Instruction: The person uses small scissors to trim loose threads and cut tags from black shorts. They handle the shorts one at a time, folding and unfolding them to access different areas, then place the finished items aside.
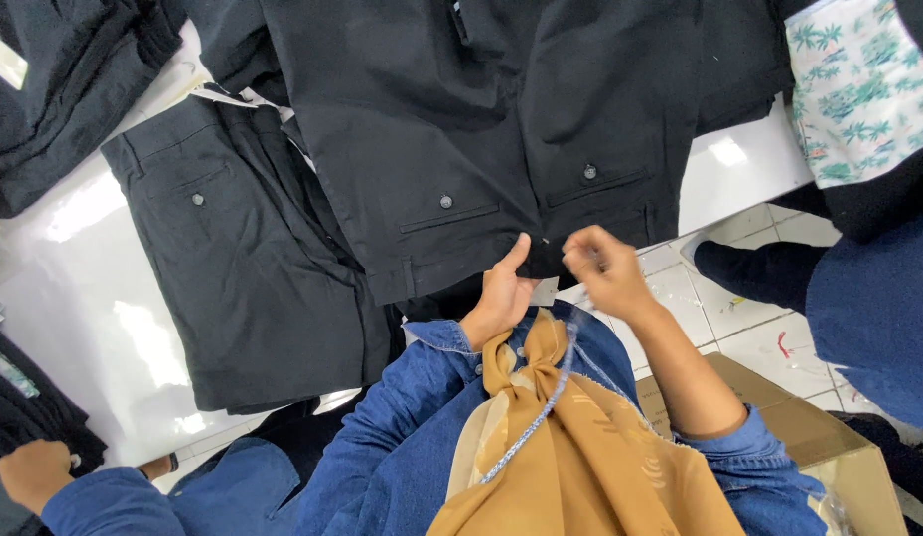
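While black trousers (pixel 481 129) lie flat at the counter's (pixel 94 298) near edge, the left hand (pixel 503 293) pins their waistband and the right hand (pixel 602 270) pinches narrowly, probably thread; trimming seems underway, needing a steady pull next.

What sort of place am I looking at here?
Probably a garment workshop or packing area: several black trousers lie spread on a white table, a cardboard box stands on the tiled floor, and a co-worker's hand works nearby.
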